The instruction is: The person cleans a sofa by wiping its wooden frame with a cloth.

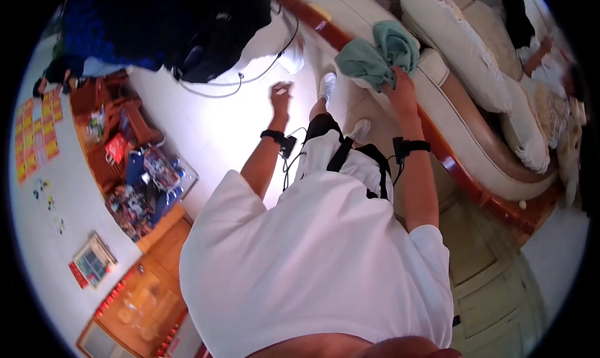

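Note:
A green cloth (378, 55) hangs bunched from my right hand (402, 89), whose fingers are closed on its lower edge. The cloth is over the front edge of the pale sofa, partly across its wooden trim. My left hand (281, 99) is held over the bright floor, left of my feet. Its fingers look curled and are blurred, with a small pale patch among them; whether that is an object or the floor behind is unclear. Both wrists wear black straps with small devices and cables.
Cushions (465, 64) lie on the sofa (494, 164), and a person (550, 64) is at the far right. Dark fabric (162, 27) and a looping cable (240, 80) are at upper left. Wooden furniture (94, 108) holding bags and clutter lines the left wall.

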Tool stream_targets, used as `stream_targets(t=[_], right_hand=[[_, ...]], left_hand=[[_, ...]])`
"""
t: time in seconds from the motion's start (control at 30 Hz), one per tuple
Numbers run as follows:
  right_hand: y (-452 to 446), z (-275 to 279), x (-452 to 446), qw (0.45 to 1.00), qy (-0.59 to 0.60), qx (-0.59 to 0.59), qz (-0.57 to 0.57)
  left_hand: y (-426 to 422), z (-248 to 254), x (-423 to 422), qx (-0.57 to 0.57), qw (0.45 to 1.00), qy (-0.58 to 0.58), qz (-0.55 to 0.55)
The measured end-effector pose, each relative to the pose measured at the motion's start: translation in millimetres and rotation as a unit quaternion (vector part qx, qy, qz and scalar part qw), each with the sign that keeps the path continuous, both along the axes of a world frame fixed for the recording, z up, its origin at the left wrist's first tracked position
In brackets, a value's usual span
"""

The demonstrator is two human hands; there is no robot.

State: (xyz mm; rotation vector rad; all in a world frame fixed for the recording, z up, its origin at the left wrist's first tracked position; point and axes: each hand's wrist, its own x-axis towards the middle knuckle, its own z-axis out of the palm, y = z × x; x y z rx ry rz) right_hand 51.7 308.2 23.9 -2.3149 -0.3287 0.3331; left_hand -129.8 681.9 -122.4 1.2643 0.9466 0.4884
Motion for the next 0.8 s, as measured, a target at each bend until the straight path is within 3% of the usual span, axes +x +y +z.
stream_targets(t=[0.07, 0.13, 0.2, 0.23, 0.27, 0.33, 0.37, 0.4, 0.47, 0.53, 0.57, 0.6, 0.63, 0.67, 0.7, 0.73, 0.77, 0.8], right_hand=[[-3, -13, 4, 0.999, -0.036, -0.014, 0.027], [0, -12, 2, 0.997, -0.064, -0.033, 0.020], [2, -5, -4, 0.998, -0.043, -0.045, 0.014], [4, 0, 0, 0.998, -0.019, -0.063, 0.008], [9, 3, 6, 0.997, -0.032, -0.067, 0.006], [14, 4, -5, 0.996, -0.041, -0.071, -0.031], [17, 5, -7, 0.995, -0.043, -0.079, -0.031], [23, 6, -5, 0.994, 0.011, -0.073, -0.074], [34, 7, -8, 0.988, 0.058, -0.070, -0.122], [40, 5, 1, 0.978, 0.033, -0.167, -0.121], [43, 2, 6, 0.975, 0.020, -0.174, -0.135], [47, -1, 3, 0.970, 0.016, -0.202, -0.134], [47, -3, 0, 0.964, 0.010, -0.231, -0.131], [52, -4, -2, 0.960, -0.002, -0.239, -0.145], [61, -4, -3, 0.957, -0.014, -0.244, -0.157], [67, -2, 0, 0.955, -0.024, -0.247, -0.160], [79, -2, 2, 0.953, 0.002, -0.254, -0.165], [93, -4, 1, 0.951, 0.034, -0.257, -0.169]], left_hand=[[54, 22, 33, 0.135, 0.981, 0.047, 0.129], [79, 81, 87, 0.067, 0.987, -0.138, 0.058], [97, 99, 117, 0.078, 0.989, -0.022, 0.120], [100, 87, 134, 0.094, 0.968, -0.035, 0.229], [107, 75, 143, 0.011, 0.959, -0.105, 0.261], [136, 78, 151, -0.001, 0.956, -0.219, 0.195], [146, 104, 164, -0.011, 0.968, -0.091, 0.233], [181, 75, 182, 0.015, 0.966, -0.096, 0.240], [213, 79, 212, 0.098, 0.943, 0.092, 0.303], [252, 67, 227, 0.265, 0.925, 0.068, 0.263], [277, 62, 221, 0.303, 0.924, 0.132, 0.191], [300, 72, 220, 0.208, 0.953, 0.205, 0.082], [319, 50, 219, 0.288, 0.934, 0.203, 0.052], [349, -11, 227, 0.360, 0.921, 0.148, 0.024], [376, -67, 231, 0.294, 0.909, 0.286, -0.079], [345, 12, 198, 0.151, 0.923, 0.235, -0.265], [357, -83, 211, 0.184, 0.894, 0.301, -0.277], [360, -144, 221, 0.213, 0.858, 0.365, -0.291]])
